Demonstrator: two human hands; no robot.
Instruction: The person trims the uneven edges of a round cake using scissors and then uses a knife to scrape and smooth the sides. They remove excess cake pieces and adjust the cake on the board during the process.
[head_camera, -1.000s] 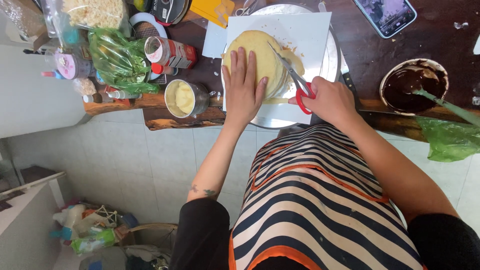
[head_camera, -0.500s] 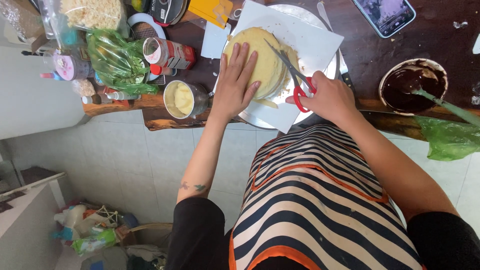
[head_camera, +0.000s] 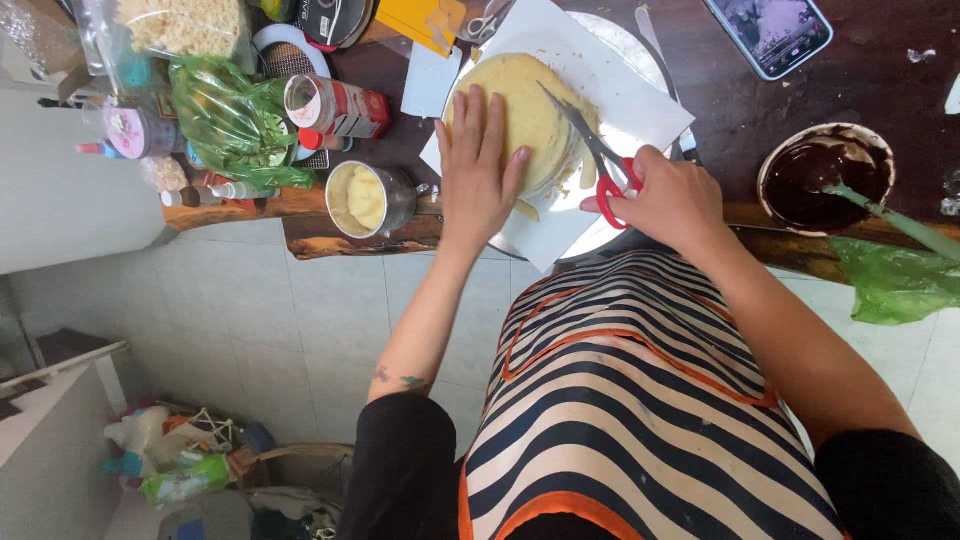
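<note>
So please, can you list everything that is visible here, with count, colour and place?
sponge cake: 1, pale yellow, on the white paper
white paper: 1 sheet, under the cake
round tray: 1, silver, under the paper
scissors: 1, red handles, at the cake's right edge
metal cup: 1, yellow cream inside, counter edge
bowl: 1, dark chocolate, right
phone: 1, top right
green bag: 1, left
tin: 1, red, lying left
left hand: flat on the cake
right hand: holding the scissors

Red-handled scissors (head_camera: 603, 170), pale yellow cake (head_camera: 530, 115)
</note>
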